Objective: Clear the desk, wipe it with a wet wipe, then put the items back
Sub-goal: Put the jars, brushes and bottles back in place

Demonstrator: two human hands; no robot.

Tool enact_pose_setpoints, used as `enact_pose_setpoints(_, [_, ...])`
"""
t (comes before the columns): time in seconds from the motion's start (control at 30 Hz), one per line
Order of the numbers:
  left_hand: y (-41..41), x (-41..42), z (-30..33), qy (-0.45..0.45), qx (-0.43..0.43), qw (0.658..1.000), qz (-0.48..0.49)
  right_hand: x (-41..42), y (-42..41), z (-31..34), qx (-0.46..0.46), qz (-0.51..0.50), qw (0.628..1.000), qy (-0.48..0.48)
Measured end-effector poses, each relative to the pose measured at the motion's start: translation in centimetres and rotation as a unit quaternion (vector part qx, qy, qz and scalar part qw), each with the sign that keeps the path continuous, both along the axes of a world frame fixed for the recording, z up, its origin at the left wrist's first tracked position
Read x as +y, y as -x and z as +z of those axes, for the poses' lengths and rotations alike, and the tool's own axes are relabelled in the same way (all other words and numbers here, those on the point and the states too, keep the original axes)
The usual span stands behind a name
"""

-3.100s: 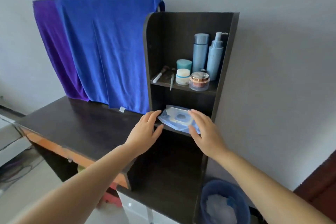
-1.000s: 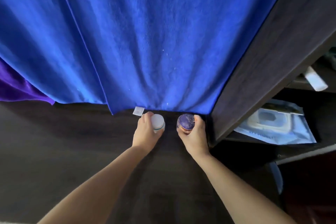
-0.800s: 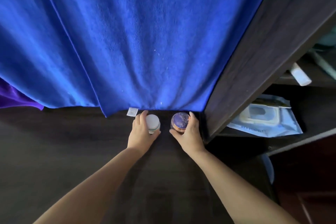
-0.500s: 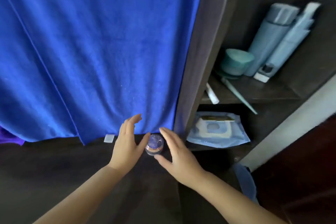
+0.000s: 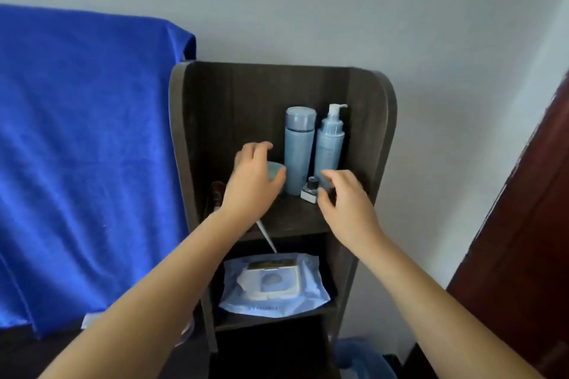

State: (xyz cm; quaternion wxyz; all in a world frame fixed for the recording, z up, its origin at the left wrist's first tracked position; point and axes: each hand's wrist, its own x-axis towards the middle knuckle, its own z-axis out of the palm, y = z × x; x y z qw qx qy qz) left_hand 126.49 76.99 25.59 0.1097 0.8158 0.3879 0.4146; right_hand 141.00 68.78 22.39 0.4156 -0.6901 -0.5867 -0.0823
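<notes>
Both hands are up at the upper shelf (image 5: 295, 218) of the dark wooden shelf unit (image 5: 381, 138). The left hand (image 5: 251, 184) sits over the teal jar (image 5: 275, 172) near the shelf's left-centre, fingers curved above and around it w/ thumb toward the jar's right side; whether it actually grips the jar can't be told, since the hand hides most of it. The right hand (image 5: 345, 203) hovers at the shelf's right side, fingers loosely curled, holding nothing, just beside a small dark-capped bottle (image 5: 310, 190) that stands near the front-centre. Behind these, toward the back edge, two pale blue bottles stand upright side by side: a capped bottle (image 5: 299, 148) on the left and a pump bottle (image 5: 330, 144) on the right, close together. A thin pale stick-like item (image 5: 265, 235) lies tilted over the shelf's front edge, its tip pointing down toward the shelf below; part of it is hidden under the left wrist. A dark object (image 5: 218, 194) at the shelf's left edge is too blurred to ID. On the lower shelf (image 5: 271, 318) a wet wipe pack (image 5: 274, 284) lies flat, its white flip lid facing up, filling most of that shelf's width. Left of the unit a blue towel (image 5: 86, 163) hangs down to the dark desk (image 5: 21, 354). A blue bin (image 5: 363, 360) shows at the bottom, right of the unit's base, w/ a reddish-brown door (image 5: 523, 240) at the right edge.
</notes>
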Motion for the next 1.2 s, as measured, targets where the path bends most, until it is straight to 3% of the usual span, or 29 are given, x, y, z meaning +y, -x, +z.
enact_pose_setpoints(0.13, [-2.5,2.2,-0.1,0.081,0.128,0.985,0.086,2.7,-0.7,-0.8,-0.074,-0.034,0.995,0.066])
enact_pose_setpoints(0.2, [-3.0,2.5,-0.5,0.09,0.151,0.979,0.106,3.0,-0.8,-1.5,-0.075,-0.03,0.995,0.066])
enact_pose_setpoints(0.47, [-2.9,2.0,-0.6,0.084,0.123,0.983,0.107,2.7,-1.6,-2.1,0.002,0.04,0.998,0.043])
enact_pose_setpoints(0.67, [-0.3,-1.1,0.3,0.007,0.036,0.998,0.059,0.6,-0.5,-0.1,0.072,0.098,0.991,-0.058])
enact_pose_setpoints(0.8, [4.3,-4.7,1.8,-0.037,-0.017,0.999,0.007,-1.8,3.1,2.4,0.102,0.152,0.979,-0.089])
enact_pose_setpoints(0.97, [13.5,-8.3,1.2,-0.016,-0.024,0.999,-0.032,-3.9,10.4,2.9,0.144,0.243,0.956,-0.079])
enact_pose_setpoints(1.1, [21.3,-8.3,-2.6,0.033,-0.002,0.999,-0.019,-3.1,17.2,-1.7,0.189,0.276,0.942,-0.018])
enact_pose_setpoints(1.2, [26.6,-6.0,-7.9,0.116,0.008,0.993,0.031,-1.4,21.8,-8.4,0.193,0.263,0.94,0.099])
